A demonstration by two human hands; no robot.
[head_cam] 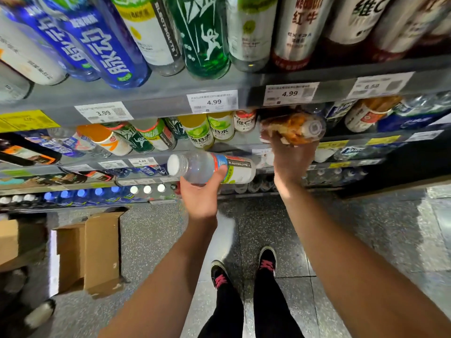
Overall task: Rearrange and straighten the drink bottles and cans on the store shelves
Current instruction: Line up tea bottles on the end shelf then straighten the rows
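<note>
Hands (200, 193) (290, 154) grip 2 bottles (214, 167) (292, 128)

left hand (201, 198) is gripping clear electrolyte bottle (211, 168) sideways, white cap pointing left | right hand (290, 154) is holding orange bottle (292, 128) at shelf edge (156, 100) | cardboard box (92, 252) is lying on floor (341, 228)

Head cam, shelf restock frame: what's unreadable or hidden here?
- Orange-labelled clear bottle in the right hand: motion blur, label unreadable.
- Clear plastic electrolyte bottle with white cap: the left hand covers its underside.
- Top-shelf bottles, e.g. the green bottle: caps cut off by the top edge.
- White 6.59 price tag: blurred, small print illegible.
- Brown cardboard box: contents hidden by its flaps.
</note>
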